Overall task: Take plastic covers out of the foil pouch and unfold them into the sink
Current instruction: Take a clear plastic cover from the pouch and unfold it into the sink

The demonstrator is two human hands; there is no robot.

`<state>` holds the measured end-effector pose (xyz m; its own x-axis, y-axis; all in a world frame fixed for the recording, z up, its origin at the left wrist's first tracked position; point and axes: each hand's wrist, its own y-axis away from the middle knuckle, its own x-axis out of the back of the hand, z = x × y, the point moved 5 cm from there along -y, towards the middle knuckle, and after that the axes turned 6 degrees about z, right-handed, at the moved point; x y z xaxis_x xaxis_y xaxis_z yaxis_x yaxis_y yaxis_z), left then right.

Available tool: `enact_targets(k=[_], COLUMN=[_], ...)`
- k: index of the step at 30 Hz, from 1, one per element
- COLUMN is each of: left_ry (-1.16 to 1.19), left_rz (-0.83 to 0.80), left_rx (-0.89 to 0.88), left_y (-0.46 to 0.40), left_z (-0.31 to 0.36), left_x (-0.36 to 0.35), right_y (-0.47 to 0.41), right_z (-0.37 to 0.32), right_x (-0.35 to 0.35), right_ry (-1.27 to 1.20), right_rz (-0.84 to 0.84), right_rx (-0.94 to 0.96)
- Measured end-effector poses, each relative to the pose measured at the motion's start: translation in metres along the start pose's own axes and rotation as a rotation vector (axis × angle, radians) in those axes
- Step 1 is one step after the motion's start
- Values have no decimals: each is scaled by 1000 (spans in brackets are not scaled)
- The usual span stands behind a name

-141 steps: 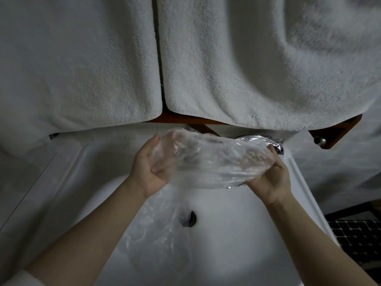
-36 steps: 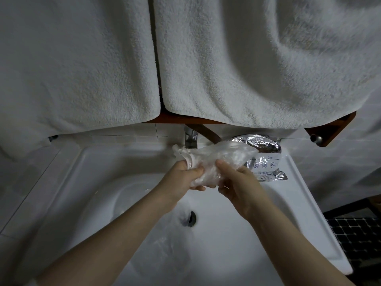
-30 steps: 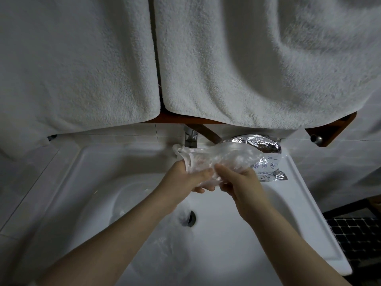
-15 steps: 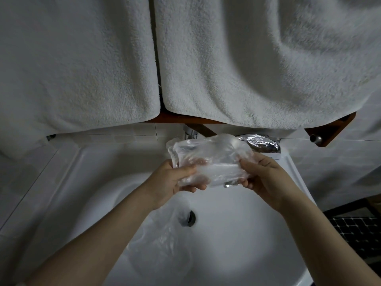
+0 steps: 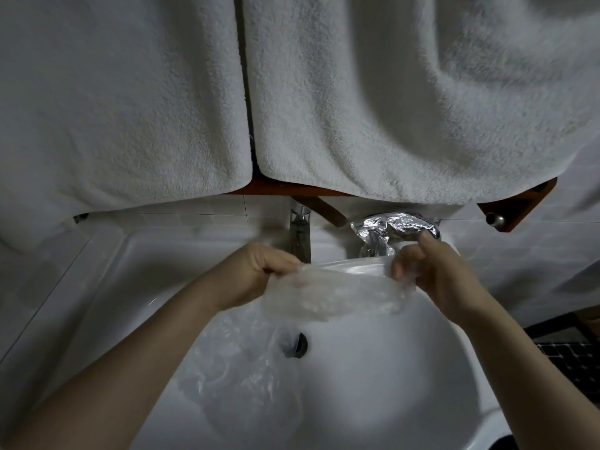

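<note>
White towels (image 5: pixel 406 102) hung low from a wooden rack over a white sink (image 5: pixel 373 384), the light dim. The left hand (image 5: pixel 256 271) had its fingers curled round one end of a clear plastic cover (image 5: pixel 334 293), and the right hand (image 5: pixel 431 274) pinched the other end, thumb raised. Between them the film was drawn out into a crumpled band above the basin — held there, I judged, so that once opened it would fall straight in. Below it, in the bowl beside the drain (image 5: pixel 298 345), lay another cover (image 5: pixel 240 362), spread loose and nearly see-through. The foil pouch (image 5: pixel 389 227) sat on the back ledge just behind the right hand, beside the tap (image 5: pixel 300 235) — close by, probably for the next reach. Whether it held more covers I could not tell. The film looked thin and clingy, apt to stick to itself.
</note>
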<state>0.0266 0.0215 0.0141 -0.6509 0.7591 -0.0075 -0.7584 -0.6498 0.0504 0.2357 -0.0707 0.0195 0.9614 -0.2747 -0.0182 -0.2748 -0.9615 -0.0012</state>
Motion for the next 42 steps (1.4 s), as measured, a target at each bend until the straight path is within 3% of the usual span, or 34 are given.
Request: enact_targets(k=[3,5,7,14,21,28,34,38,42], left_ry=[-301,-353,-295,-187,-57,-260,-238,-168,-223], left_rz=[1,-1,108,507,535,440,414,411,533], left_rx=[-144,-195,-219,64,244,73,50,62,28], left_y=[0,2,4,5,2,5,10,10,3], left_z=[7,9,12,-1,-11,0,5,4,1], left_x=[-2,0,1,-4,1,-5,-7,-11,-8], right_y=[-3,-3,-3,-1,4,2,3,3,3], right_z=[-5,-5,-4,8,-1,-9,-13,-17,-17], right_x=[-1,-5,-7,-9,-7,-6,-2,3,3], right_ry=[227,210,189,35,268,486,700,693,575], right_rz=[199,195,179,102,12,86,37,36,39], right_rx=[96,107,105,19,120,184,259,299,218])
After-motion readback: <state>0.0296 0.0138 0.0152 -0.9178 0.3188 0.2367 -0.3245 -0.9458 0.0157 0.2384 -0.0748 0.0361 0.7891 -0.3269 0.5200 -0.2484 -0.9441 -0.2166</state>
